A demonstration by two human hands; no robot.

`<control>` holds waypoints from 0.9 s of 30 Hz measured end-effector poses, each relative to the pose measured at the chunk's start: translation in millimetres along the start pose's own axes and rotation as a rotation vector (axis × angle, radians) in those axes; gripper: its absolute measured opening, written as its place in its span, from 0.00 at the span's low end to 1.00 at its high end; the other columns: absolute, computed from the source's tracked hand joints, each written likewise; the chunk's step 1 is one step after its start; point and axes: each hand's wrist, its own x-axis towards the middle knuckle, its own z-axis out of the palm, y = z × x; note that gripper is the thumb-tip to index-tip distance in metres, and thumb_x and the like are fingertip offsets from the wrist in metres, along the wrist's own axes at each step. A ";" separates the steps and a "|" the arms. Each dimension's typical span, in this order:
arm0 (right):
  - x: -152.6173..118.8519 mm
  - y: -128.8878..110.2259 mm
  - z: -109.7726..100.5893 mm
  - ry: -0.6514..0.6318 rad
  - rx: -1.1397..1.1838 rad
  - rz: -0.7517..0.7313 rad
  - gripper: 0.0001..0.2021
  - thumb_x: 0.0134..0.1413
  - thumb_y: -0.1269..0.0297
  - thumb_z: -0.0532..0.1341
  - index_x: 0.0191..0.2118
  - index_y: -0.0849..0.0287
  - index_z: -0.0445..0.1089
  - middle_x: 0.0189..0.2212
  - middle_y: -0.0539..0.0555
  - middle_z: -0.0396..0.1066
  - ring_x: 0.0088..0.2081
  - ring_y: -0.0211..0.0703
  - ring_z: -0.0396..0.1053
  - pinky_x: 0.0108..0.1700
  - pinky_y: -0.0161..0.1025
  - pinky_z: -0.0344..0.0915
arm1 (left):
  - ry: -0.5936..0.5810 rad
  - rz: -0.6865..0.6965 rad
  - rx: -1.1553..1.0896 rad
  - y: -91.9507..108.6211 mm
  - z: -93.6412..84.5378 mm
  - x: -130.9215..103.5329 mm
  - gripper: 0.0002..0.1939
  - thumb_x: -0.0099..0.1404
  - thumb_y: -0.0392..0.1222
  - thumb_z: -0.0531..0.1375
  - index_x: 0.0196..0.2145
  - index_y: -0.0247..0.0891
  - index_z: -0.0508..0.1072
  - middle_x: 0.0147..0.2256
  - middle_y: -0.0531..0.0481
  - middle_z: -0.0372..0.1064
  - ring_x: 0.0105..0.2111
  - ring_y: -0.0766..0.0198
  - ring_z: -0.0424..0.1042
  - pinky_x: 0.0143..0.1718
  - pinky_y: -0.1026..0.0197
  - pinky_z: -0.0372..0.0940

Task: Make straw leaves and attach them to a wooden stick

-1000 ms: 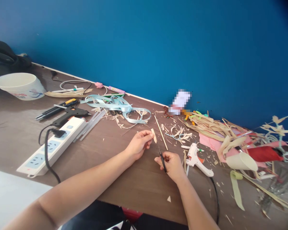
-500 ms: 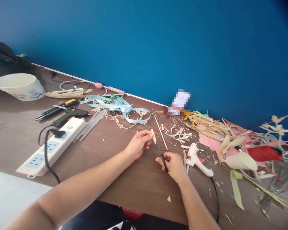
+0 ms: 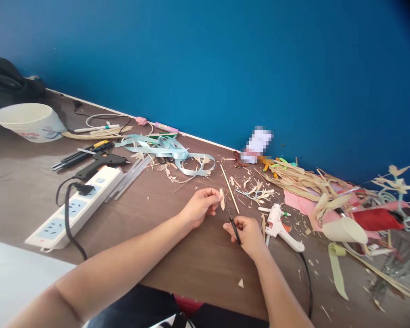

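Observation:
Between the thumb and fingers of my left hand (image 3: pixel 202 207) is a small pale strip of dried husk (image 3: pixel 222 199), its pointed end hanging down. My right hand (image 3: pixel 248 234) grips black-handled scissors (image 3: pixel 234 226), with the blades pointing up beside the strip; whether they touch it I cannot tell. Just beyond the blades a thin pale stick (image 3: pixel 229 189) lies on the table. A white glue gun (image 3: pixel 278 225) rests right of my right hand, and small husk scraps (image 3: pixel 256 191) lie scattered behind it.
A power strip (image 3: pixel 78 207), a black glue gun (image 3: pixel 100 164), clear glue sticks (image 3: pixel 131 177) and a utility knife (image 3: pixel 80 155) lie left. Light-blue ribbon (image 3: pixel 198 172) is heaped behind my left hand. A white bucket (image 3: pixel 29 123) stands far left; dried husks (image 3: pixel 300 180) pile up right, before the blue wall.
The husk strip in my left hand now hangs more upright. The scissors have turned slightly, and both hands have otherwise hardly moved.

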 end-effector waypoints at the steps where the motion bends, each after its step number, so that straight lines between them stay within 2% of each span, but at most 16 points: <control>1: 0.0 0.3 0.1 0.002 -0.001 -0.001 0.18 0.40 0.52 0.60 0.14 0.59 0.57 0.09 0.47 0.62 0.13 0.31 0.54 0.17 0.29 0.52 | -0.002 -0.003 -0.004 0.4 0.2 -0.1 0.09 0.48 0.40 0.60 0.22 0.34 0.62 0.15 0.58 0.56 0.15 0.76 0.53 0.15 0.72 0.52; 9: -0.5 1.6 -1.7 0.008 0.011 -0.009 0.19 0.41 0.51 0.59 0.14 0.58 0.56 0.08 0.47 0.60 0.13 0.31 0.54 0.18 0.30 0.52 | -0.001 -0.019 -0.010 0.9 -0.1 -0.1 0.08 0.47 0.39 0.60 0.22 0.34 0.63 0.15 0.58 0.55 0.15 0.75 0.54 0.15 0.72 0.53; 11: -0.3 2.6 -3.8 0.006 0.036 -0.005 0.18 0.41 0.51 0.59 0.15 0.59 0.57 0.09 0.47 0.61 0.13 0.31 0.54 0.18 0.30 0.52 | 0.010 -0.034 0.010 1.8 -1.2 0.2 0.08 0.47 0.39 0.60 0.22 0.34 0.63 0.16 0.56 0.58 0.15 0.75 0.54 0.15 0.72 0.53; 14: -0.2 3.7 -7.6 -0.052 0.091 0.014 0.17 0.40 0.51 0.60 0.17 0.59 0.59 0.10 0.47 0.62 0.14 0.31 0.55 0.18 0.30 0.52 | 0.010 -0.030 0.043 4.4 -3.7 0.6 0.07 0.47 0.38 0.59 0.22 0.34 0.62 0.20 0.52 0.64 0.15 0.76 0.55 0.14 0.72 0.52; 19: -1.9 -1.2 -9.8 -0.143 0.148 0.046 0.16 0.38 0.52 0.61 0.18 0.60 0.60 0.10 0.46 0.62 0.14 0.31 0.55 0.19 0.30 0.52 | -0.023 0.029 0.099 7.0 -5.6 0.6 0.07 0.48 0.38 0.58 0.22 0.34 0.62 0.20 0.52 0.65 0.15 0.75 0.55 0.14 0.71 0.52; 27: -3.3 -4.3 -8.5 -0.126 0.135 0.054 0.17 0.38 0.53 0.61 0.15 0.60 0.59 0.08 0.45 0.61 0.13 0.30 0.52 0.18 0.30 0.51 | -0.051 0.011 0.166 2.3 -4.0 0.2 0.07 0.48 0.38 0.58 0.23 0.34 0.62 0.20 0.51 0.67 0.14 0.76 0.55 0.14 0.72 0.52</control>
